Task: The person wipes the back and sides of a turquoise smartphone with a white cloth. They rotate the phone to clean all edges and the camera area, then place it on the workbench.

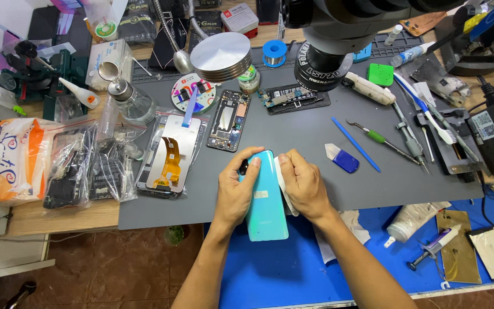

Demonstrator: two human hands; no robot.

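Centrally, left hand [236,191] grip closed round turquoise phone [265,200], right hand [303,184] pressing white cloth [284,186], blue scraper [342,158] nearby

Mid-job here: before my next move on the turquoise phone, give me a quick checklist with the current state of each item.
1. Left hand grips the glossy turquoise phone back along its left edge: ok.
2. Right hand presses a folded white wipe on the phone's right edge: ok.
3. Phone fully supported: not ok; its lower end overhangs the grey work mat onto the blue mat.
4. Blue flat pry stick and blue-and-white scraper lie apart from the right hand: ok.
5. Black open phone frame sits apart from the hands: ok.
6. Back cover seated flush: cannot tell.
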